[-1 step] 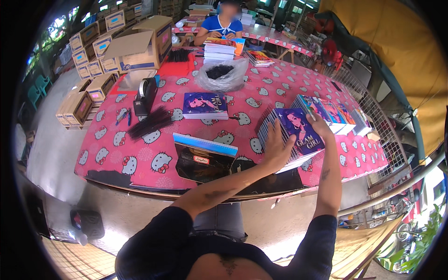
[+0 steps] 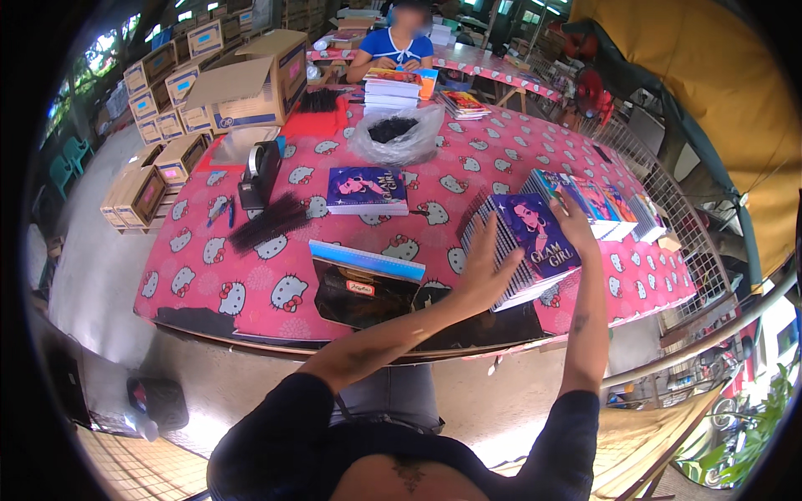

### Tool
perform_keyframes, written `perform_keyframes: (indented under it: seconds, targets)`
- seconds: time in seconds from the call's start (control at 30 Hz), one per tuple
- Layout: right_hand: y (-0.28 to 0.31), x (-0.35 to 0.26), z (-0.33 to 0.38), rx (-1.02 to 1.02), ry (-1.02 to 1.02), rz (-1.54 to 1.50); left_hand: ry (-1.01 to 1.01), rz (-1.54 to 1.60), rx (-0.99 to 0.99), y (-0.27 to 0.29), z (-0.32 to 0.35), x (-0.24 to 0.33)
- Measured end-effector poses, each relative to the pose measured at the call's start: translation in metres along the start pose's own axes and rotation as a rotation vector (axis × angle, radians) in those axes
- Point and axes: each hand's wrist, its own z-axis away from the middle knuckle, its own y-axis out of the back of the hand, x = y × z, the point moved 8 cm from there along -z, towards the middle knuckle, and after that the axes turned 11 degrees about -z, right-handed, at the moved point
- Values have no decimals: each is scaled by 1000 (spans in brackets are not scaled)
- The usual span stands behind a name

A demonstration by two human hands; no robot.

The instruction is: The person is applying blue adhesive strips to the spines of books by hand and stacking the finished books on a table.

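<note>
A stack of spiral notebooks (image 2: 528,250) with a purple cover showing a drawn figure lies near the table's front right edge. My left hand (image 2: 483,269) rests flat against its left, spiral side, fingers spread. My right hand (image 2: 573,222) curls over the stack's far right corner and grips it. Just behind that hand, a fanned row of colourful notebooks (image 2: 603,204) lies on the table.
The table (image 2: 251,275) has a pink cartoon-cat cloth. On it are a black box with a blue notebook on top (image 2: 364,282), black binding combs (image 2: 267,224), a tape dispenser (image 2: 261,171), another purple notebook pile (image 2: 366,190) and a plastic bag (image 2: 394,138). Cardboard boxes (image 2: 251,79) stand at the left; a person in blue (image 2: 399,46) sits opposite.
</note>
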Motion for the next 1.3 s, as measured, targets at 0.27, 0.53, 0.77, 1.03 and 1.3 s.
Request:
perform_keyframes:
  seconds: [0.27,0.53,0.77,1.03,1.3]
  targets:
    - [-193,-114,187,-66,350,-981,275,10,635,276,105,-150]
    - [-245,-91,175,70,246,-905,124,-33,101,249,104,-155]
    - [-227,-88,183,146,284,-842,-66,-1497,22,368,53,-275]
    - [-215,-244,205,82,892,-114,-160,-1138,225,315,35,-156]
    - [-269,-231,167,-45,755,-118,-140,-597,194,272,86,-53]
